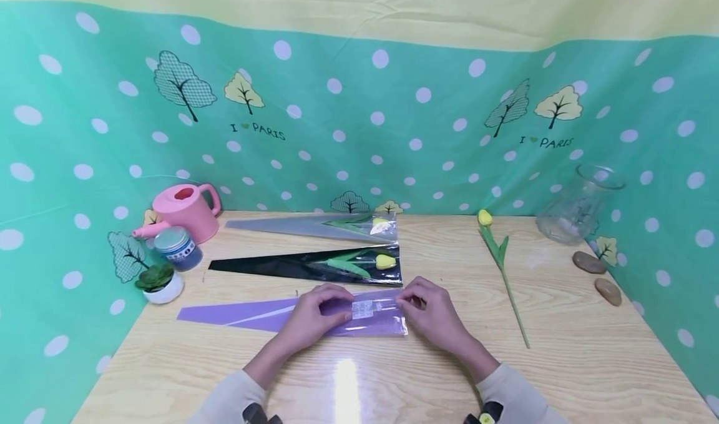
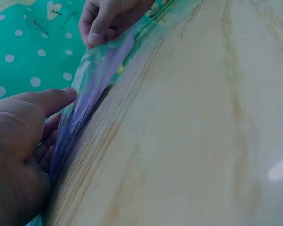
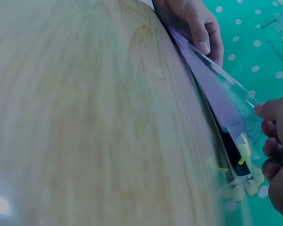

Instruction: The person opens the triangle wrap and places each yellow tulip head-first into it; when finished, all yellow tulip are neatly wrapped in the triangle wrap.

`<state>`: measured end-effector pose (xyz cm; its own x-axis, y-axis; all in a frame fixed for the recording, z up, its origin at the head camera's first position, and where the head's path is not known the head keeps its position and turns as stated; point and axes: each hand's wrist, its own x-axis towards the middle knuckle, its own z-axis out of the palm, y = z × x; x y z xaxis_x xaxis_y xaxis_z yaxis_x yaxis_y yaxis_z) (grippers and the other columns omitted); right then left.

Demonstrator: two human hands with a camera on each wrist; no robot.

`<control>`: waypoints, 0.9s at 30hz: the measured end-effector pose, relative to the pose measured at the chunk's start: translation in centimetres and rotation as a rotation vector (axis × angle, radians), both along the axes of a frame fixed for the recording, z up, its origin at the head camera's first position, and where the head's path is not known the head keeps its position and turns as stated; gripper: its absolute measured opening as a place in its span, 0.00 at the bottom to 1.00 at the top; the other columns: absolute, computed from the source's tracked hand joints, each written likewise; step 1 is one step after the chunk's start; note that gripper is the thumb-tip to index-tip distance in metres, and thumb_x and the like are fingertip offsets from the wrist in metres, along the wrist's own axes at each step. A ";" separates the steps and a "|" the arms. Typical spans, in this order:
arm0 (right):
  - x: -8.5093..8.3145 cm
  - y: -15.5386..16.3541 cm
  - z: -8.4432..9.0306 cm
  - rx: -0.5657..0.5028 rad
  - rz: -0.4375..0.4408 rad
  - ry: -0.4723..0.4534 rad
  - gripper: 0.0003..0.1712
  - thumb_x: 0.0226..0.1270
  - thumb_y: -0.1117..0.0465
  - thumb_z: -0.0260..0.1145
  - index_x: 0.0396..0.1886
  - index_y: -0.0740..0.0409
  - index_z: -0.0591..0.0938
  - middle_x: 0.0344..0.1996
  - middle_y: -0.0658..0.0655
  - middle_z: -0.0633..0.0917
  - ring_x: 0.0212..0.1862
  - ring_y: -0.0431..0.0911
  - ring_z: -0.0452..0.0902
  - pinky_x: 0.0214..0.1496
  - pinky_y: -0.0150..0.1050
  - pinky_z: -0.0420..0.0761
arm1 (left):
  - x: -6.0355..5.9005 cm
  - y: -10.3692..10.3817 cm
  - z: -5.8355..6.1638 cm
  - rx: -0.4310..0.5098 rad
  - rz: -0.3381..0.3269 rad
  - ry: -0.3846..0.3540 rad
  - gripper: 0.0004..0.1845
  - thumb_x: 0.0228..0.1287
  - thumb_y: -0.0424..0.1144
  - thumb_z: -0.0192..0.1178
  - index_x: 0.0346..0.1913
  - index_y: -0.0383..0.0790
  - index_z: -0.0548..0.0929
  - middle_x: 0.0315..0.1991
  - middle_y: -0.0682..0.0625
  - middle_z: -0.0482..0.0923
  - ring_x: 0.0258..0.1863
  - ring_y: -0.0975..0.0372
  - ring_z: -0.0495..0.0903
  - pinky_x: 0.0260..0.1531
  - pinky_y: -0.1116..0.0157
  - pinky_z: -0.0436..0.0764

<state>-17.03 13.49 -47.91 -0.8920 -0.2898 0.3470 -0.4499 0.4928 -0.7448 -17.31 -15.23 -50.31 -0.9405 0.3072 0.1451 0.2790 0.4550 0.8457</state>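
Note:
A purple flower sleeve point(image 1: 365, 327) with a clear front lies flat on the table, tapering to the left, a pale printed label point(image 1: 362, 310) on it. My left hand point(image 1: 314, 315) rests on the sleeve, thumb and fingers apart, beside the label. At the wide end, my right hand point(image 1: 429, 311) pinches the clear film's upper corner between thumb and fingertips. In the right wrist view the film point(image 3: 233, 92) stands lifted from the purple backing. Behind lie a black sleeve point(image 1: 292, 268) and a grey sleeve point(image 1: 281, 225), each holding a yellow tulip.
A loose yellow tulip point(image 1: 500, 255) lies at right. Beyond it stand a glass vase point(image 1: 573, 215) and two brown stones point(image 1: 588, 262). At left are a pink watering can point(image 1: 188, 215), a blue jar point(image 1: 180, 249) and a potted succulent point(image 1: 160, 283). A dotted curtain point(image 1: 348, 112) backs the table.

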 end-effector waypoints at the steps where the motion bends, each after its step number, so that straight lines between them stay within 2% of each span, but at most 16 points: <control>1: 0.0 -0.1 0.1 -0.002 -0.005 0.022 0.05 0.64 0.67 0.75 0.36 0.52 0.90 0.32 0.43 0.83 0.32 0.35 0.74 0.31 0.28 0.78 | 0.0 0.0 0.0 0.005 0.005 -0.002 0.16 0.59 0.43 0.77 0.50 0.60 0.90 0.53 0.66 0.85 0.60 0.64 0.81 0.69 0.60 0.76; 5: 0.2 -0.5 0.6 -0.004 -0.020 0.078 0.06 0.63 0.67 0.76 0.35 0.52 0.90 0.32 0.43 0.83 0.31 0.34 0.73 0.30 0.27 0.78 | 0.0 0.0 0.2 0.017 0.015 0.004 0.14 0.59 0.43 0.77 0.49 0.56 0.91 0.50 0.66 0.86 0.58 0.65 0.82 0.67 0.62 0.77; 8: 0.2 -0.5 1.0 -0.029 -0.031 0.081 0.06 0.62 0.67 0.76 0.34 0.51 0.90 0.31 0.43 0.83 0.31 0.34 0.73 0.29 0.27 0.77 | 0.0 0.0 0.4 0.008 0.031 0.036 0.11 0.59 0.43 0.76 0.46 0.55 0.92 0.47 0.67 0.87 0.56 0.67 0.83 0.67 0.62 0.77; 13: 0.2 -0.3 1.2 -0.106 -0.052 0.015 0.05 0.63 0.66 0.76 0.34 0.50 0.90 0.31 0.46 0.84 0.30 0.36 0.72 0.28 0.27 0.75 | 0.2 0.1 0.5 -0.020 0.070 0.113 0.07 0.59 0.42 0.76 0.41 0.55 0.93 0.42 0.69 0.88 0.51 0.68 0.84 0.64 0.60 0.77; 16: 0.2 -0.2 1.2 -0.133 -0.047 -0.027 0.05 0.64 0.66 0.75 0.35 0.51 0.90 0.32 0.48 0.85 0.30 0.37 0.73 0.29 0.27 0.75 | 0.3 0.2 0.4 -0.020 0.086 0.136 0.06 0.60 0.41 0.76 0.40 0.56 0.94 0.40 0.68 0.89 0.50 0.68 0.85 0.62 0.61 0.80; 20: 0.0 0.1 1.2 -0.154 -0.023 -0.078 0.04 0.65 0.65 0.74 0.38 0.54 0.90 0.34 0.50 0.86 0.32 0.38 0.74 0.31 0.28 0.77 | 0.3 0.2 0.3 -0.007 0.111 0.132 0.07 0.59 0.39 0.76 0.38 0.57 0.94 0.39 0.66 0.89 0.48 0.68 0.86 0.60 0.63 0.82; 23: -0.2 1.0 1.7 -0.179 -0.015 -0.120 0.07 0.67 0.64 0.73 0.44 0.57 0.89 0.35 0.53 0.86 0.34 0.39 0.77 0.34 0.29 0.81 | 0.2 0.2 0.2 0.013 0.120 0.117 0.07 0.58 0.38 0.77 0.37 0.56 0.94 0.39 0.65 0.89 0.47 0.66 0.87 0.60 0.63 0.82; 27: -1.0 3.9 2.4 -0.204 -0.084 -0.167 0.13 0.70 0.61 0.71 0.51 0.60 0.87 0.40 0.58 0.87 0.40 0.39 0.81 0.42 0.29 0.84 | 0.1 0.2 0.2 0.034 0.118 0.095 0.07 0.58 0.39 0.77 0.38 0.57 0.93 0.39 0.64 0.89 0.47 0.65 0.87 0.60 0.64 0.82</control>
<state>-18.07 17.43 -45.46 -0.9597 -0.1513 0.2369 -0.2764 0.3553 -0.8929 -17.18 -15.04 -50.16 -0.9512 0.1891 0.2437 0.3051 0.4608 0.8334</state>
